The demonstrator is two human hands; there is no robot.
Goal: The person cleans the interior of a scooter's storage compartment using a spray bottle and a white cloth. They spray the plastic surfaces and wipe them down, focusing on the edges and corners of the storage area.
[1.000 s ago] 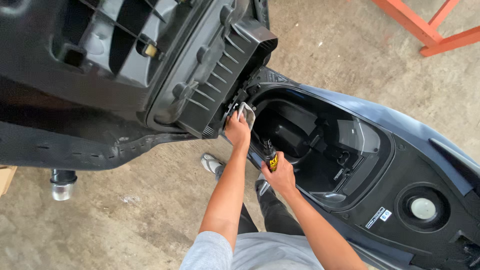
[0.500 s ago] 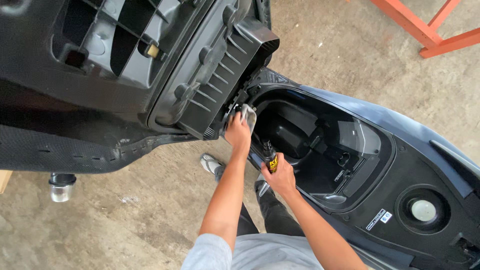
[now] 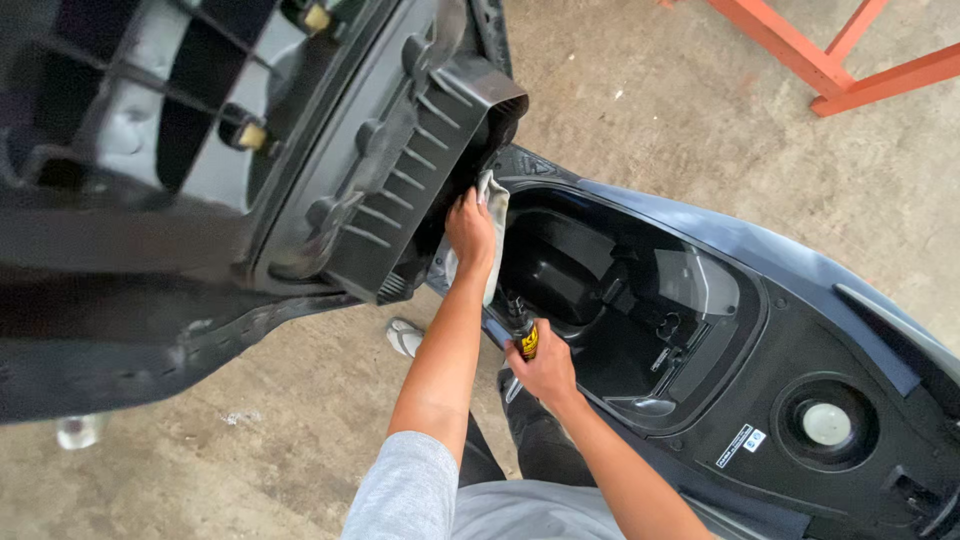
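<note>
A person stands beside a dark scooter point(image 3: 800, 300) with its seat point(image 3: 250, 150) flipped up. The seat's black underside fills the top left of the view.

The left hand point(image 3: 472, 232) is up at the front edge of the storage tub point(image 3: 620, 310), right where the seat hinges. Its fingers are curled shut on a pale grey cloth point(image 3: 493, 205). The cloth pokes out above the hand and hangs down below it, pressed against the hinge corner.

The right hand point(image 3: 545, 368) rests at the near edge of the tub, a bit lower than the left hand. Its fingers are wrapped tight around a small spray can point(image 3: 526, 338) that is black and yellow. The can points up toward the cloth. Its top end is dark against the tub, so it is hard to see if it has a nozzle there.

The tub is open and black inside. A round fuel cap point(image 3: 826, 423) sits near the back end of the scooter body, well apart from both hands.

A white shoe point(image 3: 405, 337) shows on the concrete floor point(image 3: 300, 430), just beside the scooter. An orange metal frame point(image 3: 840, 60) stands on the floor at the top right corner.
</note>
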